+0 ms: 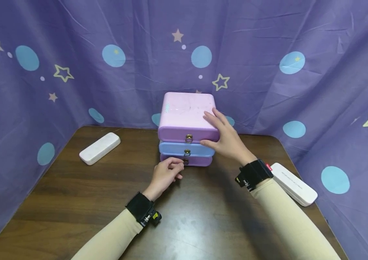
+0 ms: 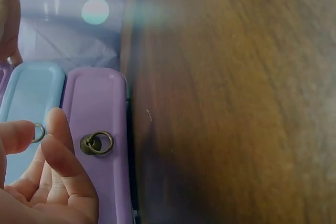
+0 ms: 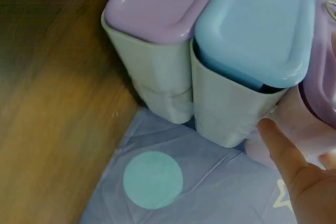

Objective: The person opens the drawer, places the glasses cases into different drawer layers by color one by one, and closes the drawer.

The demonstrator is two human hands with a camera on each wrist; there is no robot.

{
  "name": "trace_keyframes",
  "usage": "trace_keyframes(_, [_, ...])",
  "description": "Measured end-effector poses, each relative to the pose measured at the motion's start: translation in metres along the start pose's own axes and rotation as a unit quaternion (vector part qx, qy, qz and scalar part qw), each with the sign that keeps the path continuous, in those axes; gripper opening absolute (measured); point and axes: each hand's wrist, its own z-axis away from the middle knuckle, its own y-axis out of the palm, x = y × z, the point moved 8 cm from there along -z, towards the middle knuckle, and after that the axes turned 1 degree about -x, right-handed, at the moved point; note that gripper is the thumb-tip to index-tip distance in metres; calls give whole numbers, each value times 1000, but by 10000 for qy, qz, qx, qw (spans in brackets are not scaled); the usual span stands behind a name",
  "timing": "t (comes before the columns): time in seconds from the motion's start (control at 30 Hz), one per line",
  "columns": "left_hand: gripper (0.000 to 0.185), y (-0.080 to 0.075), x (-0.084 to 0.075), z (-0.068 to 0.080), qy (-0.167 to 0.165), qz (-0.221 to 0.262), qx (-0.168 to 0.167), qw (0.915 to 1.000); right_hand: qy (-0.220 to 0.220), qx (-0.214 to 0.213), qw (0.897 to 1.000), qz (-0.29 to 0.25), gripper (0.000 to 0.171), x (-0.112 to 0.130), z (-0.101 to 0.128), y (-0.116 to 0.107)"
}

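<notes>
A stack of small drawers stands at the back of the table: a pink box with a purple drawer (image 1: 188, 134) on top, a blue drawer (image 1: 171, 148) in the middle, a purple drawer (image 2: 100, 182) at the bottom. Each front has a brass ring pull (image 2: 104, 143). My left hand (image 1: 165, 175) is in front of the lower drawers, fingers half bent, with a gap between thumb and fingertips near the blue drawer's ring. My right hand (image 1: 227, 139) rests on the top box's right side, fingers spread. A narrow dark gap shows behind the blue front in the right wrist view.
A white oblong case (image 1: 100, 148) lies on the table's left side. Another white case (image 1: 294, 184) with faint print lies at the right, beside my right forearm. A purple curtain (image 1: 249, 86) with stars and dots hangs behind and around the wooden table (image 1: 73, 202).
</notes>
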Motion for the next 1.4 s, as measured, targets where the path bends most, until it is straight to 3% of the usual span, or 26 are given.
trace_keyframes(0.3, [23,-5,11,1,-195,168,-171,9995,920,-267,9872,-1272,123,-26,25,2])
trace_keyframes(0.43, [27,-2,18,-1,-418,323,-47,9986,1176,-434,9816,-1439,124,-40,41,7])
trace_keyframes(0.6, [32,5,23,-1,-606,459,188,9969,1478,-454,9658,-2080,127,-55,57,21])
trace_keyframes(0.73, [35,8,26,-2,-567,492,253,9969,1619,-474,9513,-2581,128,-61,62,35])
trace_keyframes(0.9, [38,8,30,-4,-588,484,278,9967,1624,-539,9448,-2793,124,-63,61,51])
trace_keyframes(1.0, [39,10,31,-6,-608,432,367,9965,1541,-498,9472,-2768,117,-63,60,59])
trace_keyframes(1.2, [37,13,32,-9,-657,437,428,9960,1332,-430,9614,-2370,89,-57,57,65])
trace_keyframes(1.4, [36,16,34,-15,-857,796,454,9921,1300,-492,9691,-2037,82,-54,55,64])
